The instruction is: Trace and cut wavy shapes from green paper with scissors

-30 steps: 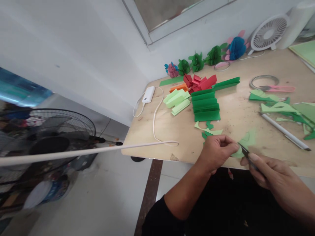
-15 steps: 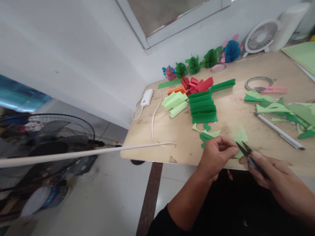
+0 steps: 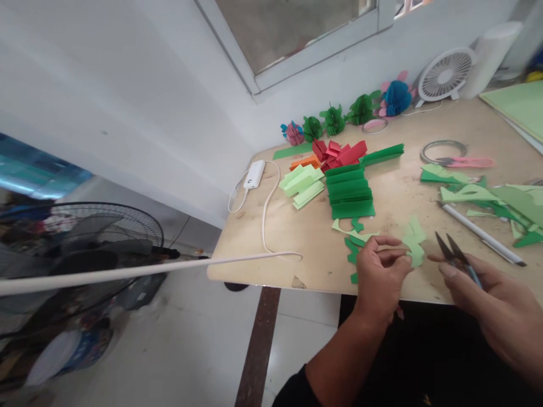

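paper piece [image 3: 413, 244] left of snips [image 3: 452, 252], both over table [image 3: 394, 198]

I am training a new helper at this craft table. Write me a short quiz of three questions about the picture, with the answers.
1. True or false: the left hand holds a light green paper piece.
2. What does the right hand hold? A) a brush B) small scissors C) a cup
3. What colour is the biggest stack of folded paper on the table?

Key: 1 true; 2 B; 3 dark green.
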